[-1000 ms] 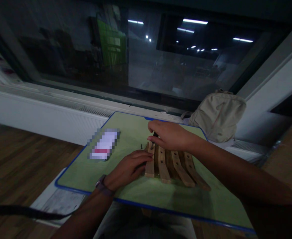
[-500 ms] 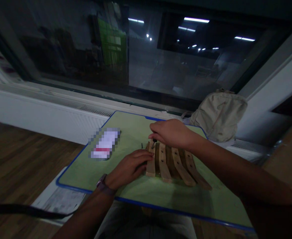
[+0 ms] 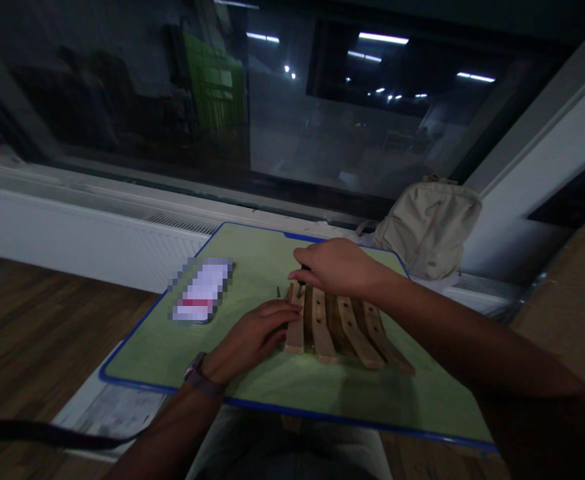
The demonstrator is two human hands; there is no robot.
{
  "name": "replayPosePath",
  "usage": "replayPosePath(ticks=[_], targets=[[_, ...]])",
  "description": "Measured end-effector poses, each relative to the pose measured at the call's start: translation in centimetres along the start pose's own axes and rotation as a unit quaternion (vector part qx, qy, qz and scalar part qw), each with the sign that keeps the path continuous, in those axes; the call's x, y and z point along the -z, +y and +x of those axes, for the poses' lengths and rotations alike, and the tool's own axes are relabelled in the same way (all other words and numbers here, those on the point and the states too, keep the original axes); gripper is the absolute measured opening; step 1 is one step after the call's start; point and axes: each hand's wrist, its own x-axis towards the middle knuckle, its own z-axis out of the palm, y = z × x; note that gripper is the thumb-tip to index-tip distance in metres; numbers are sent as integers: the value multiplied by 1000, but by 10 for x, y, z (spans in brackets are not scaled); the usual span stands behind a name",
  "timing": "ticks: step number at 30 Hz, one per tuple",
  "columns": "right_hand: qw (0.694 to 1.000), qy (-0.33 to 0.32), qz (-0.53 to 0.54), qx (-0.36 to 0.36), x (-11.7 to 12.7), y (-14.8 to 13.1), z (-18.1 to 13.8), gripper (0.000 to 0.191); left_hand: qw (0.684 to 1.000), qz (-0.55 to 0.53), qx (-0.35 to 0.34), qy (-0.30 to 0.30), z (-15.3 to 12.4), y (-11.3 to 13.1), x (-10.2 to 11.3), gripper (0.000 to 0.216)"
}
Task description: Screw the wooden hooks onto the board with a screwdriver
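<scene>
While the right hand curls its fingers tightly round a dark-handled screwdriver, shaft pointing down at the twelve o'clock end of the leftmost wooden slat, the left hand lays nearly straight fingers on that slat from eight o'clock; whether they grip it, I cannot tell. The four-slatted wooden piece lies mid-worktop. From it, a small screw sits near at ten o'clock, a smartphone farther off past nine, and a beige backpack at one, beyond the edge.
</scene>
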Motion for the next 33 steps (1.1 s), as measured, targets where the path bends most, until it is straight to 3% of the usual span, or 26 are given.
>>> replayPosePath(ticks=[7, 10, 15, 18, 22, 24, 28, 33], targets=[[977, 24, 161, 138, -4, 9, -1, 28, 1000, 9, -14, 13, -2, -6, -4, 34], [990, 15, 90, 104, 0, 6, 0, 6, 1000, 12, -13, 7, -2, -4, -4, 33], [1000, 7, -20, 17, 1, 0, 1, 24, 1000, 16, -12, 1, -1, -1, -1, 32], [997, 5, 54, 53, -5, 2, 0, 17, 1000, 18, -17, 7, -1, -2, -1, 32], [978, 6, 168, 125, -7, 7, 1, 31, 999, 21, -25, 11, -2, -4, -2, 32], [977, 6, 172, 126, -4, 7, 2, 27, 999, 23, -21, 9, -2, -3, -2, 33], [997, 0, 61, 51, 4, 1, 1, 14, 1000, 23, -17, 3, -2, -2, -1, 34], [999, 9, -42, -2, 1, -3, 1, 35, 1000, 26, -13, 1, -1, -2, -2, 33]])
